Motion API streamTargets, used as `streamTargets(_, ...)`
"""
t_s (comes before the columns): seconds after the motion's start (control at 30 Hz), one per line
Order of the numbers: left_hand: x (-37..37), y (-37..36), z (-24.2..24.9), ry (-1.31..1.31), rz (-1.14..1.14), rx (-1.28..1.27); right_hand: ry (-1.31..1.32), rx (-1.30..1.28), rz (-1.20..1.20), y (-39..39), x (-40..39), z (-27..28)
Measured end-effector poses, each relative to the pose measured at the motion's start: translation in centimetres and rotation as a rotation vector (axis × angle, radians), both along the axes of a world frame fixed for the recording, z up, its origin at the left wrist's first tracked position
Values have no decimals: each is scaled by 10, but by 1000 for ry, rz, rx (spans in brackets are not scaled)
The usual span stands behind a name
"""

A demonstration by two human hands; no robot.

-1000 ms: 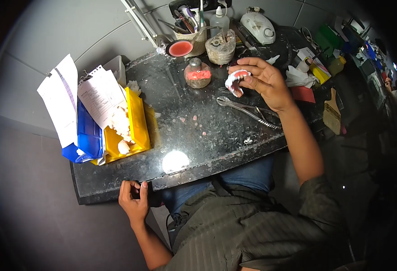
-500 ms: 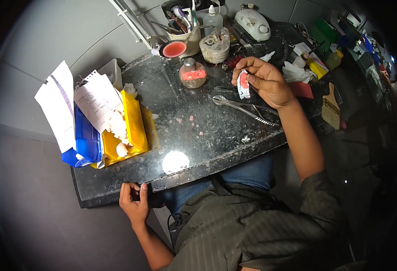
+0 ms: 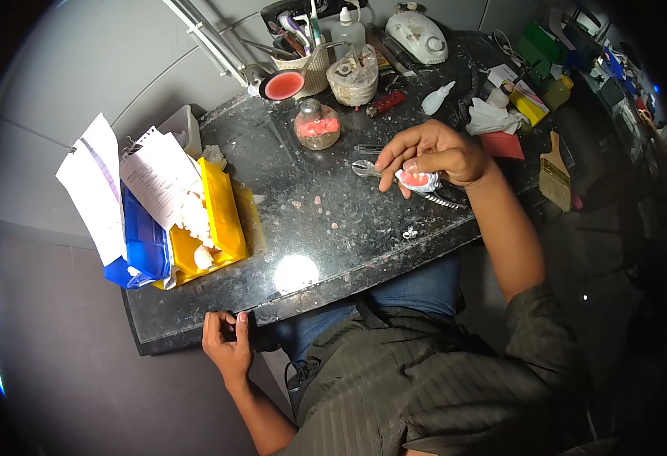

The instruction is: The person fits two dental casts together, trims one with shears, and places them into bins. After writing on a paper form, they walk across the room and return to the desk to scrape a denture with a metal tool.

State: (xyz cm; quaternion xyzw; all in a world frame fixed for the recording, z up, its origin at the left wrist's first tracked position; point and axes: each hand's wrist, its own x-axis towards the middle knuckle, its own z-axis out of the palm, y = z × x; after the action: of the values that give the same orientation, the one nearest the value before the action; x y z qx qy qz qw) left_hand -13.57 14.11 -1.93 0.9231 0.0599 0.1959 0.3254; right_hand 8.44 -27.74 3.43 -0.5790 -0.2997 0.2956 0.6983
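Note:
My right hand (image 3: 432,156) holds a white plaster dental cast with pink wax (image 3: 418,181) low over the dark stone bench (image 3: 333,243), fingers curled around it. Directly beneath the hand lie metal pliers (image 3: 406,182). My left hand (image 3: 227,346) grips the near edge of the bench at the lower left, thumb on top. A glass jar with pink material (image 3: 317,125) stands behind the right hand.
Yellow bin (image 3: 216,220) and blue bin (image 3: 145,239) with plaster pieces and paper slips sit at the left. A tool basket (image 3: 303,64), plastic bottle (image 3: 346,30), white motor unit (image 3: 417,36), red lighter (image 3: 387,102), tissue (image 3: 493,118) and a brush (image 3: 555,171) crowd the back and right.
My right hand has brought the cast down and toward me, from raised near the jar to just above the pliers, turning it over. The left hand has stayed on the bench edge.

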Motion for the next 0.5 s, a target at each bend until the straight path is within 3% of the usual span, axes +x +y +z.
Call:
streamTargets(0.4, 0, 0, -1, 11, 7, 10, -26, 5, -26, 0, -1, -1)
streamTargets(0.5, -3, -7, 0, 27, -8, -101, -42, 71, -56, 5, 0, -4)
